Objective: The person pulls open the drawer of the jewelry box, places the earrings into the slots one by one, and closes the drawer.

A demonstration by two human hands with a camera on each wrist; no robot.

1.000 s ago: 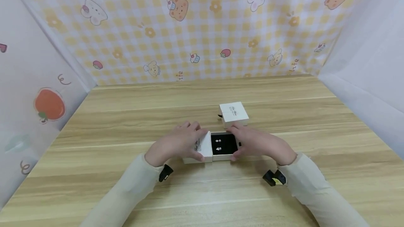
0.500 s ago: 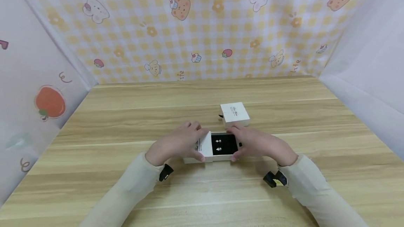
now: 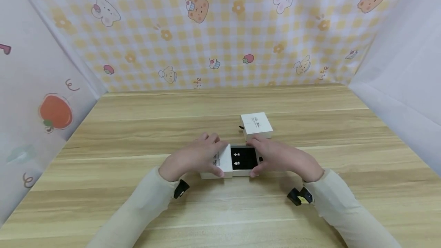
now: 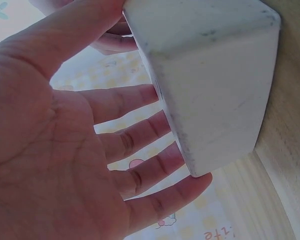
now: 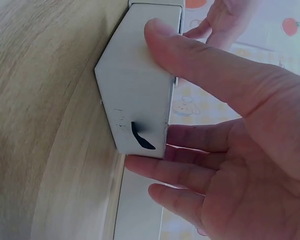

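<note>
A white jewelry box lies on the wooden table, its drawer [image 3: 242, 173] partly out of its sleeve [image 3: 226, 160]. On the drawer's black pad sits a pair of earrings [image 3: 236, 155]. My left hand [image 3: 198, 155] grips the printed sleeve from the left, thumb on the near side and fingers over the far side. With thumb and fingers on opposite sides, my right hand [image 3: 280, 158] pinches the drawer's right end. A black ribbon tab [image 5: 141, 137] shows on the drawer's end face in the right wrist view. The left wrist view shows the sleeve's plain end [image 4: 215, 100].
Just behind the drawer stands a second white box [image 3: 256, 123] with printed lettering and a small black tab on its left. A yellow checked cloth [image 3: 220, 30] hangs behind the table [image 3: 155, 114], with white cloth at both sides.
The drawer has slid slightly left into the sleeve, carrying the earrings with it, and my right hand has moved left a little. My left hand stays on the sleeve.
</note>
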